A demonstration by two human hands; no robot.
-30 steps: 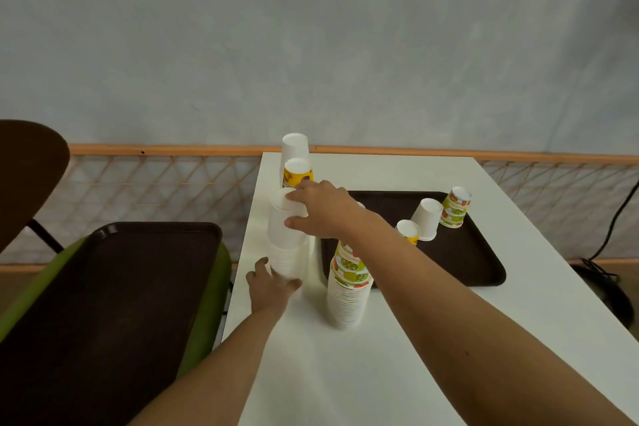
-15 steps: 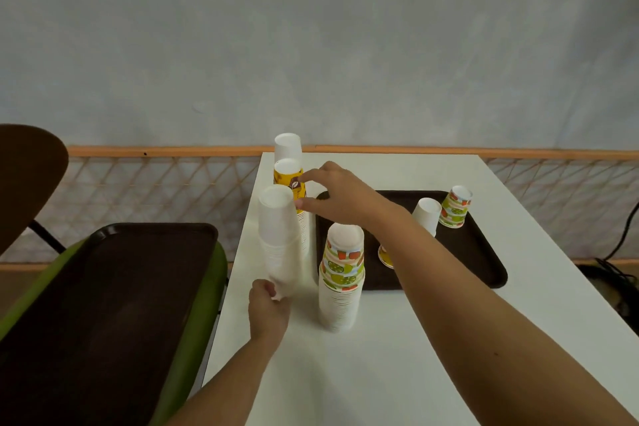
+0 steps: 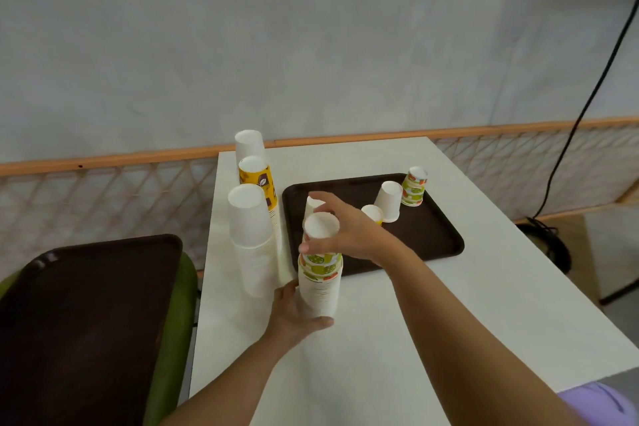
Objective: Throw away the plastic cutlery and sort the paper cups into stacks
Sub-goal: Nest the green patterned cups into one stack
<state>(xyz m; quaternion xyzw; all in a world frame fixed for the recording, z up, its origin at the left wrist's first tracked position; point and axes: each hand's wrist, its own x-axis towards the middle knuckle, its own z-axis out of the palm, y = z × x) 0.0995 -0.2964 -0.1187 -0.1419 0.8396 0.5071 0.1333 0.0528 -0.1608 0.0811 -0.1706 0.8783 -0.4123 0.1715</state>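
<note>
A tall stack of upside-down green-patterned paper cups stands on the white table. My right hand grips the top cup of this stack. My left hand wraps the stack's base. To the left stand a plain white cup stack, a yellow cup stack and another white stack behind it. The brown tray on the table holds a white cup, a yellow cup, a short green-patterned stack and a white cup partly hidden by my right fingers. No cutlery is visible.
A second brown tray lies on a green chair left of the table. A wooden lattice rail runs behind. A black cable hangs at the right down to the floor.
My left hand has left the white stack and now holds the patterned stack's base. My right hand came back from the yellow stack onto the patterned stack's top cup.
</note>
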